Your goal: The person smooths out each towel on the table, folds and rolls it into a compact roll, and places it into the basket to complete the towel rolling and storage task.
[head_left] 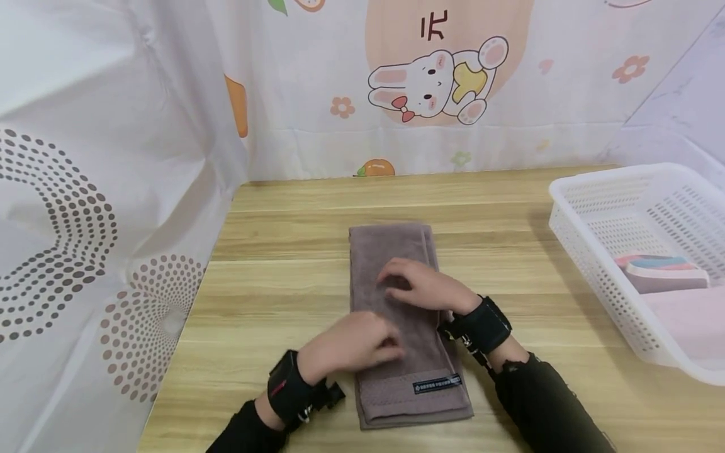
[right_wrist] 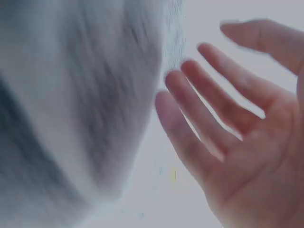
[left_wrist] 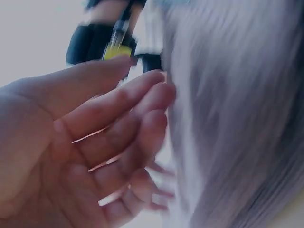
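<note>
A greyish-mauve towel (head_left: 370, 248), folded into a long narrow strip, lies lengthwise on the wooden table. Its near end carries a small black label (head_left: 437, 384) with light lettering. Over the towel's lower left side is my left hand (head_left: 351, 343), its fingers loosely bent and gripping nothing. Farther up, my right hand (head_left: 427, 286) is over the towel's middle, fingers relaxed and spread. In the left wrist view, the fingertips (left_wrist: 154, 128) are beside the blurred cloth (left_wrist: 232, 118); contact cannot be told. The right wrist view has the open palm (right_wrist: 256, 166) next to the cloth (right_wrist: 104, 95).
To the right stands a white perforated plastic basket (head_left: 589, 258) holding a pink cloth (head_left: 688, 321) and a folded item with pink and blue stripes (head_left: 665, 270). A printed curtain (head_left: 306, 75) hangs behind the table (head_left: 272, 283), and a white dotted sheet (head_left: 141, 207) borders its left edge.
</note>
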### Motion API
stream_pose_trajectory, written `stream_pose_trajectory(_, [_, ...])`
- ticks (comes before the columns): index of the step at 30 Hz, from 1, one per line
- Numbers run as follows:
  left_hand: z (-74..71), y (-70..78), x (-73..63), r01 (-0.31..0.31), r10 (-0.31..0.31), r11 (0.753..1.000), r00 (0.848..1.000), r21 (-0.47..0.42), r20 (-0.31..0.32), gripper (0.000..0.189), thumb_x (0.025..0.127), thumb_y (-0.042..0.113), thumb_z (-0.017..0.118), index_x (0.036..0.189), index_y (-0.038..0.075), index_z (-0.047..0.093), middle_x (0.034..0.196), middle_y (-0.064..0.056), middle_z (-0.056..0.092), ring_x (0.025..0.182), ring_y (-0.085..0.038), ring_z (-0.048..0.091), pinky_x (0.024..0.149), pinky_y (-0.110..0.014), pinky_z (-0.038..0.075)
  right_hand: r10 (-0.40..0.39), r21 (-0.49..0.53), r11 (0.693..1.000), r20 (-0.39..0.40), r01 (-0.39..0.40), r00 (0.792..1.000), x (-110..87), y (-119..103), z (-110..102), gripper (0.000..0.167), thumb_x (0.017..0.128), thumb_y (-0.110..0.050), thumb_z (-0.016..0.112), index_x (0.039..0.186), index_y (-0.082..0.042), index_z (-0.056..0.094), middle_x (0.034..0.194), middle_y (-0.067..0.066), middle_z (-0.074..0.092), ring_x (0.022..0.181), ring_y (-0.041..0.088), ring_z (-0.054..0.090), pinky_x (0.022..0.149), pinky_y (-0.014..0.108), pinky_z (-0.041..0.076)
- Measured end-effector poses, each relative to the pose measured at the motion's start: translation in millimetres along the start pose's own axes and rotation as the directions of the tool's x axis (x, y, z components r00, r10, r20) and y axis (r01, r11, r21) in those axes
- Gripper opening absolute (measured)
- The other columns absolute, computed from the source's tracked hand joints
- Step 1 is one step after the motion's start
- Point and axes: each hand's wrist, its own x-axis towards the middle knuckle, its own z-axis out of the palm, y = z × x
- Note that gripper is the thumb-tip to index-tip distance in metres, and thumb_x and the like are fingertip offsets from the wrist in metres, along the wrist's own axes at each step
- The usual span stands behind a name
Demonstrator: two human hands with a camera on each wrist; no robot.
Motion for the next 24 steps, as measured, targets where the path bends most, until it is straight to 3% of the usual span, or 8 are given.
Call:
stream_pose_trajectory(3, [-22.9, -28.3, 12.1, 0.078, -0.081, 0.996, 0.989, -0.036, -0.124, 0.009, 0.095, 0.023, 0.068, 0.097, 0.016, 0.073, 0.088, 0.008, 0.071, 0.075, -0.001, 0.061, 0.073, -0.017, 0.050, 0.055, -0.066, 0.996, -0.132, -0.064, 0.990, 8.9, 13, -11, 0.021, 0.093, -0.013, 0.066, 0.112, -0.003, 0.068, 0.111, 0.008, 0.065, 0.104, 0.022, 0.062, 0.093, 0.040, 0.052])
stream_pose_trajectory(5, [-35.5, -49.3, 20.3, 0.145, -0.146, 0.989, 0.963, -0.019, -0.227, 0.011, 0.095, 0.021, 0.068, 0.103, 0.015, 0.073, 0.098, 0.003, 0.071, 0.087, -0.007, 0.065, 0.082, -0.023, 0.052, 0.102, -0.098, 0.987, -0.204, -0.124, 0.974, 13.7, 23, -18, 0.021, 0.094, -0.012, 0.066, 0.112, -0.002, 0.067, 0.111, 0.010, 0.064, 0.102, 0.024, 0.062, 0.091, 0.040, 0.053])
stream_pose_trajectory(8, [-47.3, -76.8, 30.1, 0.230, -0.215, 0.973, 0.915, 0.005, -0.342, 0.020, 0.097, 0.018, 0.065, 0.115, 0.010, 0.070, 0.115, -0.004, 0.069, 0.108, -0.019, 0.063, 0.097, -0.034, 0.050, 0.156, -0.120, 0.975, -0.244, -0.189, 0.957, 18.4, 37, -24, 0.030, 0.096, -0.014, 0.065, 0.122, 0.001, 0.063, 0.116, 0.015, 0.061, 0.102, 0.028, 0.062, 0.089, 0.043, 0.053])
stream_pose_trajectory(10, [-49.9, -91.6, 35.2, 0.239, -0.222, 0.971, 0.901, -0.001, -0.372, 0.027, 0.099, 0.017, 0.062, 0.124, 0.008, 0.067, 0.128, -0.009, 0.065, 0.123, -0.025, 0.057, 0.107, -0.040, 0.043, 0.179, -0.105, 0.972, -0.233, -0.208, 0.956, 20.4, 45, -25, 0.040, 0.097, -0.016, 0.064, 0.132, 0.002, 0.058, 0.120, 0.018, 0.059, 0.102, 0.030, 0.062, 0.088, 0.044, 0.053])
stream_pose_trajectory(13, [-49.4, -107.3, 41.0, 0.235, -0.227, 0.972, 0.909, -0.020, -0.349, 0.036, 0.100, 0.017, 0.060, 0.135, 0.008, 0.060, 0.143, -0.013, 0.055, 0.139, -0.031, 0.043, 0.117, -0.048, 0.030, 0.202, -0.093, 0.970, -0.203, -0.224, 0.958, 22.5, 55, -23, 0.053, 0.097, -0.019, 0.064, 0.143, 0.003, 0.047, 0.129, 0.022, 0.054, 0.102, 0.032, 0.062, 0.087, 0.046, 0.053])
stream_pose_trajectory(18, [-44.2, -122.0, 46.0, 0.277, -0.272, 0.961, 0.937, -0.004, -0.219, 0.046, 0.102, 0.023, 0.058, 0.144, 0.006, 0.052, 0.155, -0.017, 0.040, 0.147, -0.035, 0.029, 0.120, -0.051, 0.021, 0.253, -0.048, 0.963, -0.167, -0.264, 0.953, 24.7, 64, -19, 0.053, 0.099, -0.019, 0.062, 0.142, 0.007, 0.047, 0.139, 0.024, 0.049, 0.107, 0.035, 0.061, 0.090, 0.047, 0.051])
stream_pose_trajectory(20, [-40.4, -126.1, 47.7, 0.299, -0.297, 0.954, 0.936, -0.020, -0.188, 0.046, 0.103, 0.025, 0.056, 0.144, 0.005, 0.051, 0.157, -0.014, 0.036, 0.148, -0.034, 0.027, 0.121, -0.049, 0.020, 0.262, -0.015, 0.963, -0.171, -0.268, 0.950, 25.1, 69, -21, 0.047, 0.100, -0.018, 0.059, 0.139, 0.008, 0.051, 0.141, 0.025, 0.049, 0.115, 0.038, 0.059, 0.096, 0.050, 0.048])
stream_pose_trajectory(24, [-31.8, -134.5, 48.3, 0.306, -0.323, 0.946, 0.921, -0.110, -0.219, 0.041, 0.104, 0.026, 0.052, 0.140, 0.007, 0.056, 0.156, -0.012, 0.039, 0.147, -0.030, 0.030, 0.121, -0.044, 0.023, 0.266, 0.043, 0.964, -0.224, -0.263, 0.938, 25.4, 77, -21, 0.031, 0.102, -0.014, 0.056, 0.126, 0.004, 0.064, 0.128, 0.024, 0.059, 0.117, 0.039, 0.057, 0.099, 0.052, 0.045])
